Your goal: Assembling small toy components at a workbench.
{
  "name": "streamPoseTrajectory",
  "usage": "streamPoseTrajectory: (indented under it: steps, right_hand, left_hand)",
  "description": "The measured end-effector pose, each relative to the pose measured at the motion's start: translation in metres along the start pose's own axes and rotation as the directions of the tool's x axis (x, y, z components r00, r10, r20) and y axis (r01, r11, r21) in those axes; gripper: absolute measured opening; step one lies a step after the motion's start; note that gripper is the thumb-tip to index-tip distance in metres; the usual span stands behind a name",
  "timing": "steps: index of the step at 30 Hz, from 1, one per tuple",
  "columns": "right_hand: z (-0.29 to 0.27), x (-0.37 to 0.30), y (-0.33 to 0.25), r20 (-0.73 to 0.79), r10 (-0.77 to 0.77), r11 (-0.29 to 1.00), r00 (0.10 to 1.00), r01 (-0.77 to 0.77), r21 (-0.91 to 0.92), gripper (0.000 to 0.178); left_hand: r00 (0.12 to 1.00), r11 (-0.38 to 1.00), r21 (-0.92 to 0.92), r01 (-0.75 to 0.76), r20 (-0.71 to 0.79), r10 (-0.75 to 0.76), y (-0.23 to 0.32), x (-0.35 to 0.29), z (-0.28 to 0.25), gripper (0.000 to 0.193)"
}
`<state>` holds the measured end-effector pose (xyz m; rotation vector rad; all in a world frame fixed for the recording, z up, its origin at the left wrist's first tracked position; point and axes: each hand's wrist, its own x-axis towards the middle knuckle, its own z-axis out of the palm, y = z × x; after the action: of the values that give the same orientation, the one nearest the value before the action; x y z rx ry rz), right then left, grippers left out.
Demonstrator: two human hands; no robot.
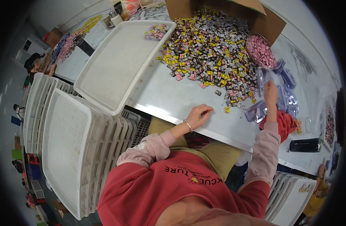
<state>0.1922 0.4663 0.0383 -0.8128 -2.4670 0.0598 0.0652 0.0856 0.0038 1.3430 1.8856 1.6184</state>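
My left hand [200, 116], with a bangle at its wrist, rests at the table's front edge with its fingers curled in; I see nothing in them. Farther right, my right hand [270, 92] is closed at a translucent bluish plastic tray [261, 80], which looks blurred; the fingertips are partly hidden. More such plastic trays [282, 100] lie around and beyond that hand. Ahead of both hands spreads a big heap of small wrapped candies [210, 49] in black, yellow, pink and silver. A round tub of pink candies [261, 52] stands at its right.
A cardboard box [267, 24] lies open behind the heap. At the left a white mesh tray [120, 62] carries a few packs, above stacked white trays [67, 143]. A red cloth [284, 126] and a dark bottle [305, 145] are at the right. Another person [35, 64] sits far left.
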Motion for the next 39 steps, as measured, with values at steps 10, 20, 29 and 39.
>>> streamPoseTrajectory:
  steps: [10, 20, 29, 39]
  right_hand:
    - [-0.065, 0.008, 0.001, -0.228, 0.223, 0.917, 0.948, -0.125, 0.378, 0.019]
    - [0.009, -0.138, -0.279, -0.035, -0.408, 0.804, 0.912, 0.378, 0.459, 0.020]
    - [0.034, -0.081, -0.197, -0.003, -0.267, 0.918, 0.964, 0.255, 0.303, 0.026]
    - [0.013, -0.092, -0.247, 0.254, -0.089, 0.654, 0.963, -0.136, 0.744, 0.030]
  left_hand:
    - [0.984, 0.948, -0.270, 0.166, -0.015, -0.177, -0.016, -0.003, -0.001, 0.021]
    - [0.969, 0.843, 0.526, -0.116, -0.126, 0.212, -0.011, -0.017, -0.084, 0.026]
    - [0.981, 0.907, 0.416, -0.062, -0.143, 0.132, -0.013, -0.034, -0.083, 0.032]
    - [0.978, 0.791, 0.582, -0.190, 0.038, 0.207, -0.024, -0.019, -0.087, 0.030]
